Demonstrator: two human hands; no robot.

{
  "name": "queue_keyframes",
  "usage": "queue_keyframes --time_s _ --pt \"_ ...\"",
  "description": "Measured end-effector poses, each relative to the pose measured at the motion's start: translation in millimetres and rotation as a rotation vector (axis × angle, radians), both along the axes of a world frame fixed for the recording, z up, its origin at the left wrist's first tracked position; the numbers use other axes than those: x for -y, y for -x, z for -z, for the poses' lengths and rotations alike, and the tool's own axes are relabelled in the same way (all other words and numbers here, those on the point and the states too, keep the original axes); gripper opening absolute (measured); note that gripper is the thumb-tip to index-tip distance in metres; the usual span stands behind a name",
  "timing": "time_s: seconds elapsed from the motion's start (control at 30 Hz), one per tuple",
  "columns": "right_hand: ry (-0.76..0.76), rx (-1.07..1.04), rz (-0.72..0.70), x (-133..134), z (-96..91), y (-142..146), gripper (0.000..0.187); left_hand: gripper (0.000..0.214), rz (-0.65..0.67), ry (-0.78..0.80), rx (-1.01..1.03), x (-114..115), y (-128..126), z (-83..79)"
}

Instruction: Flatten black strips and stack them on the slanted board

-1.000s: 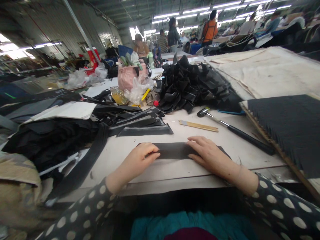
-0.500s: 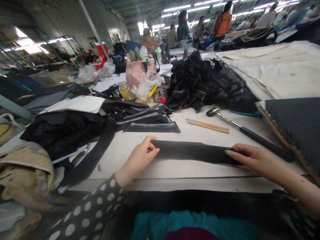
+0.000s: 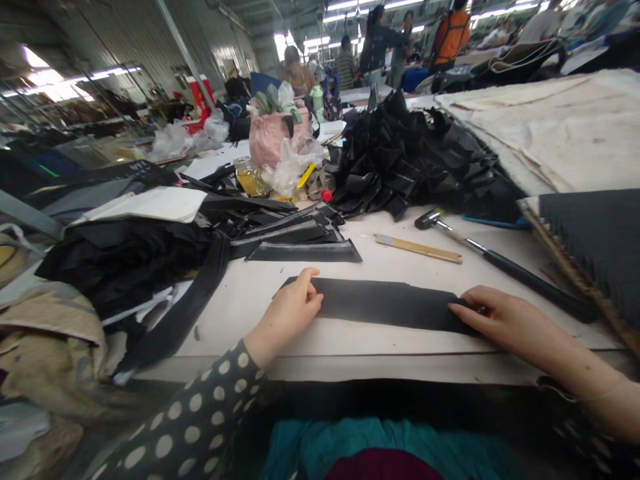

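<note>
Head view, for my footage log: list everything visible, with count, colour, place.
Strip: one, black, between hands
Loose strips: several, black, beyond left hand
Hammer: one, mostly black, right
Stick: one, tan, left of hammer
Heap: one, black, beyond stick
Bag: one, pink, left of heap
Jar: one, yellowish, before bag
Fabric bundle: one, black, left
Cloth: one, brown, lower left
Panel: one, dark, right edge
Table: one, pale, under strip
People: several, mixed clothing, background
Left hand: one, bare, strip's left part
Right hand: one, bare, strip's right end
Sleeves: two, dotted black, below
</note>
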State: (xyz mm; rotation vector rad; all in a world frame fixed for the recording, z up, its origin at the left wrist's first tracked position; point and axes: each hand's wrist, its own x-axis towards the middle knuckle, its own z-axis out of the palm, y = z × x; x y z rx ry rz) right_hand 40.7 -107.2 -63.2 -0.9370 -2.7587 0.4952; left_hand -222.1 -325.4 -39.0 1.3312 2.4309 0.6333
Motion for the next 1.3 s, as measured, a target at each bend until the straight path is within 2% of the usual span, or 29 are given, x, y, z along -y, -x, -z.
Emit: queue_keyframes --time_s 0.1,0.27,0.63,0.87,1.1,1.3 --pt "0.011 0.087 -0.036 0.6 -1.8 1.2 0.032 0.038 0.001 0.002 0.007 -0.5 0.5 -0.1" --pt "-0.041 0.067 0.021 6.5 -9.0 3.3 0.032 0.038 0.002 0.022 0.008 -1.8 1.5 1.0" --pt "0.012 0.127 0.011 6.7 -17.5 4.9 0.03 0.039 -0.001 0.04 -0.001 -3.1 6.3 5.3" --pt "-0.081 0.094 0.037 0.7 -16.1 -1.4 0.031 0.031 0.036 0.1 -0.02 -5.0 11.8 2.1" --pt "0.085 0.136 -0.006 -8.1 -18.7 2.6 0.031 0.024 0.117 0.139 -0.022 -12.3 27.3 0.1" --pt "0.117 0.123 0.022 -3.5 -22.8 6.0 0.024 0.019 0.128 0.12 -0.005 -16.0 26.9 -2.4"
